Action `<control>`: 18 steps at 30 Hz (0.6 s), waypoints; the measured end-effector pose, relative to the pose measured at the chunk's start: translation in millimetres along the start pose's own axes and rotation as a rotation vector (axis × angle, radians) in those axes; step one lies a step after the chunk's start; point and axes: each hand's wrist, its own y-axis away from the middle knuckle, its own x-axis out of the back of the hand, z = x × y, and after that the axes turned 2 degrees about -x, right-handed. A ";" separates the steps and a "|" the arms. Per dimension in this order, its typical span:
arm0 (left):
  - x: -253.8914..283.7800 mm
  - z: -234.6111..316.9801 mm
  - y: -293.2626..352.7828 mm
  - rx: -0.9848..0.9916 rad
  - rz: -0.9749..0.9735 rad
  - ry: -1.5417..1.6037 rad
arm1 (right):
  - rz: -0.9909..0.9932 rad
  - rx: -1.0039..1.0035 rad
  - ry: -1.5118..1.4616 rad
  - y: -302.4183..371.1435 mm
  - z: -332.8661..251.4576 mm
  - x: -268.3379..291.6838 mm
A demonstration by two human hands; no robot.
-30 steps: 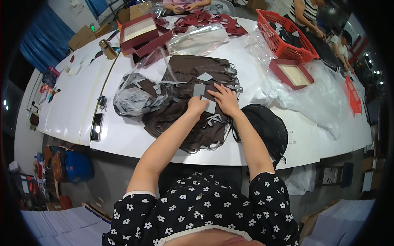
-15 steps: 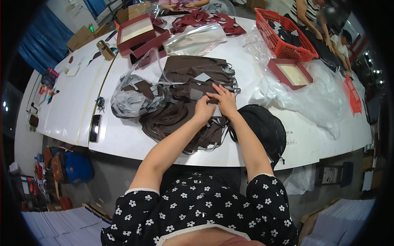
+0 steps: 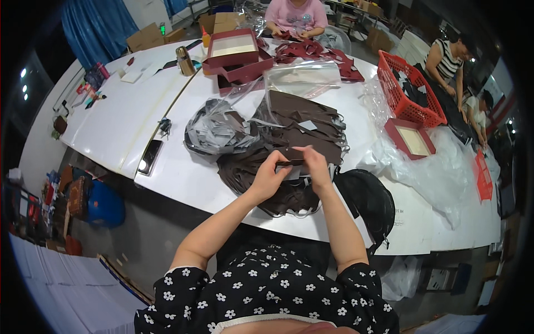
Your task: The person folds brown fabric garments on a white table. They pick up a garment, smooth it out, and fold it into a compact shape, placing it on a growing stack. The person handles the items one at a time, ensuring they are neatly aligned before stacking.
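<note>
A pile of dark brown fabric pieces [image 3: 303, 111] with thin grey ties along its right edge lies in front of me, more of them [image 3: 239, 172] fanned out nearer. My left hand [image 3: 271, 177] pinches a brown fabric piece [image 3: 290, 157] above the near part of the pile. My right hand [image 3: 316, 171] is closed at the other side of that piece, its fingertips slightly blurred. A pale grey tag [image 3: 295, 173] shows between the hands. Left of the pile sits a clear plastic bag [image 3: 214, 133] full of grey tags. Another tag [image 3: 307, 126] rests on the far fabric.
Dark red boxes [image 3: 233, 47] and clear plastic sleeves [image 3: 303, 78] stand beyond the pile. A black mesh bag [image 3: 367, 203] lies at right, before crumpled plastic [image 3: 434, 172] and a red basket [image 3: 409, 94]. A phone [image 3: 150, 157] is at left. Other people work at the far side.
The view has shifted, so the table sits lower and further right in it. My hands have lifted the brown piece off the pile slightly and come nearer to me.
</note>
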 end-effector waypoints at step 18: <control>-19.0 -20.1 -20.1 0.103 0.295 0.084 | 0.145 -0.135 -0.471 21.6 -13.1 -62.7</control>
